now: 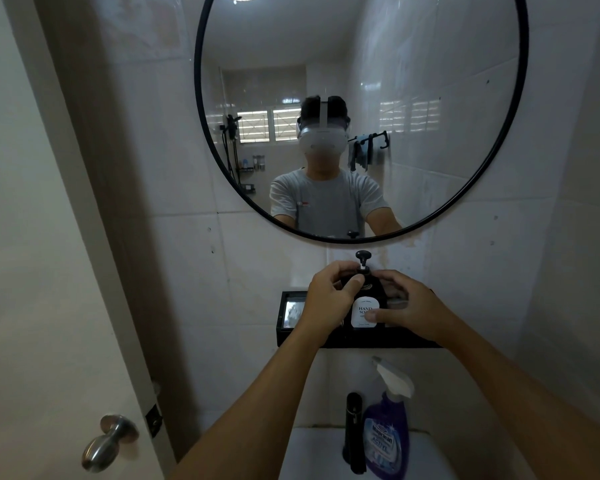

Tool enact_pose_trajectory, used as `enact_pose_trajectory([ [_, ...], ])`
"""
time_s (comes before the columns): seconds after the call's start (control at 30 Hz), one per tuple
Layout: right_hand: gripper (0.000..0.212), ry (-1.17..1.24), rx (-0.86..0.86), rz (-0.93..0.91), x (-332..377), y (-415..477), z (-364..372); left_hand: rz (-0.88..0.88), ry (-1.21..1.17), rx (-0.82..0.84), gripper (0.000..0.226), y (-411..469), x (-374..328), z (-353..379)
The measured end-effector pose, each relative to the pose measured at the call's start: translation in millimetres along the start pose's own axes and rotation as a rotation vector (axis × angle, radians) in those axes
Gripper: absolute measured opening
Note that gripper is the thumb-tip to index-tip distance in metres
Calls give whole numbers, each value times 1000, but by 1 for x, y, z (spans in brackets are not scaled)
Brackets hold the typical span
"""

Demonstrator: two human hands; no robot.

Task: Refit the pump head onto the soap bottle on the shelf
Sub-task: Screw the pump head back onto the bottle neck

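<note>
Bathroom shelf [288, 332] below mirror: pump head [363, 258] refitting.
Left hand [328, 297] pinches the collar; right hand [407, 308] clasps soap bottle [364, 315]. Keep it upright, thread squarely.

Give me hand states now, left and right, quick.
Left hand: closed, pinching the pump head collar at the bottle neck.
Right hand: closed on the soap bottle, thumb across the label.

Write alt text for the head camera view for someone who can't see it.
Two bare hands work a black soap bottle on a black wall shelf: left hand at the pump head collar, right hand steadying the body. A round mirror hangs above.
</note>
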State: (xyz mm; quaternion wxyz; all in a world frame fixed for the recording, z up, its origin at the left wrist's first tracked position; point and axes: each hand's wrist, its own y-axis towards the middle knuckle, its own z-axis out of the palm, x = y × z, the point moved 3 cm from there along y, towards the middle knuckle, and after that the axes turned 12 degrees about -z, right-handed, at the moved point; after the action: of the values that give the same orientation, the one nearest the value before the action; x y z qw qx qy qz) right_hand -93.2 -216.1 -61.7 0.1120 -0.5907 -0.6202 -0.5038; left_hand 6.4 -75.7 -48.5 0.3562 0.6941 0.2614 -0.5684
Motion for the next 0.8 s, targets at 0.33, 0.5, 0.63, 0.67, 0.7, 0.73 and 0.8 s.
enact_pose_trajectory([
  [0.33, 81, -4, 5, -8, 0, -1, -1, 4, 36, -47, 20, 2, 2, 2],
  [0.5, 78, 1, 12, -4, 1, 0, 0, -26, -44, 30, 20, -3, -1, 1],
  [0.63, 78, 2, 10, 1, 0, 0, 0, -25, -43, -16, 27, -2, 1, 1],
  [0.67, 77, 0, 12, 2, 0, 0, 0, -19, -42, -25, 27, -2, 1, 1],
  [0.7, 77, -1, 12, 3, 1, 0, 0, -16, -39, -32, 26, -2, 1, 2],
  [0.73, 78, -3, 10, 3, 1, -1, 0, -14, -38, -37, 26, -1, 1, 2],
  [0.8, 78, -9, 8, 1, 0, -1, -1, -6, -24, -47, 25, 0, 2, 3],
])
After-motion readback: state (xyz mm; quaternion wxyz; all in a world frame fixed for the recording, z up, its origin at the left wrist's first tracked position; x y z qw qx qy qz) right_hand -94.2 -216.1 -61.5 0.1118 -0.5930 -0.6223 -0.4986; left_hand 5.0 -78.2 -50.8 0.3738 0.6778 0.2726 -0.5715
